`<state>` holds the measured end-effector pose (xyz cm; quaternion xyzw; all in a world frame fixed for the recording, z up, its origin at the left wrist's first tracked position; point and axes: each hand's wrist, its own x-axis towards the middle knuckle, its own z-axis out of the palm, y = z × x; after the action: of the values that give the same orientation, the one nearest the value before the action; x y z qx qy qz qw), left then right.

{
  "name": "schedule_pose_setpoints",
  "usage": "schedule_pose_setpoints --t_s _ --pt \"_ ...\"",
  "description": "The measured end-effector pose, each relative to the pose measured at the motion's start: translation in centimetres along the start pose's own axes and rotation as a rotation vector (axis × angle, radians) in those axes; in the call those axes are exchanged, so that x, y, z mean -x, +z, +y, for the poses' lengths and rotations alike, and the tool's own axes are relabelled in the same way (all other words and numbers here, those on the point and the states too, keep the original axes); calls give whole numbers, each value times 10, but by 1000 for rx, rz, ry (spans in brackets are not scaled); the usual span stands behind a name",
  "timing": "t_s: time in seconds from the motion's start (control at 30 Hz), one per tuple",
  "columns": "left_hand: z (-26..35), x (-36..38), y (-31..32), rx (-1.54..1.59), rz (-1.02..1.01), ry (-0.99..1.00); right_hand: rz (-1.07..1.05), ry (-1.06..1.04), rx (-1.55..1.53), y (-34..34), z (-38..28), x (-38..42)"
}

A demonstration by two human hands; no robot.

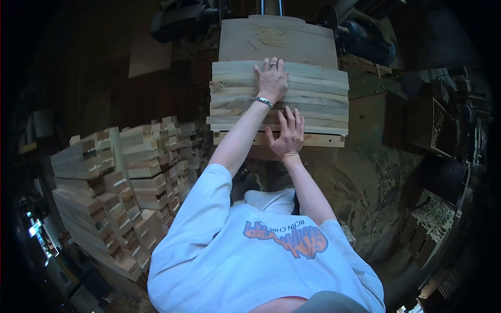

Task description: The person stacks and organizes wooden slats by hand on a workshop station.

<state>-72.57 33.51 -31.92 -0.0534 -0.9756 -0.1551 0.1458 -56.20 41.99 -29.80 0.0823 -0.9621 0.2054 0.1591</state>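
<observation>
A row of wooden boards point(318, 95) lies side by side on the flat bed in front of me, their long edges running left to right. My left hand point(272, 81), with a ring and a wrist bracelet, rests palm down on the far boards with its fingers spread. My right hand point(288, 138) lies at the near edge of the row, its fingers stretched forward over the closest boards and the thumb out to the left. Along the front runs a pale wooden rail point(326, 141) with dark holes. Neither hand is wrapped round a board.
Beyond the boards is a flat panel point(240, 39) with a patch of sawdust. Dark motors point(368, 43) point(180, 23) flank it on both sides. Tall stacks of cut timber point(112, 177) stand at the left. An open wooden box point(441, 128) is at the right.
</observation>
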Motion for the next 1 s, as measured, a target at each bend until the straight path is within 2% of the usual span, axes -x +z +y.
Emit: schedule_pose_setpoints --t_s 0.37,0.4,0.43,0.57,0.63,0.67,0.8,0.9,1.0 --pt "-51 -238 70 -70 -144 -83 127 -68 11 86 42 -209" --pt "-53 -253 83 -84 -64 -73 134 -78 33 89 44 -221" --pt "-54 -258 87 -98 12 -65 137 -87 54 93 48 -229" --pt "-60 -287 88 -6 -67 -75 139 -107 90 103 53 -258" --pt "-63 -300 93 -5 17 -56 135 -108 92 109 57 -269" --pt "-64 -309 95 -43 -63 -67 147 -116 97 111 58 -274" --pt "-72 -328 105 -96 -41 -8 161 -128 99 120 63 -295" --pt "-73 -348 103 -114 -140 -63 162 -142 109 128 68 -312" --pt "-75 -363 104 -120 -121 -67 165 -149 112 137 73 -329"
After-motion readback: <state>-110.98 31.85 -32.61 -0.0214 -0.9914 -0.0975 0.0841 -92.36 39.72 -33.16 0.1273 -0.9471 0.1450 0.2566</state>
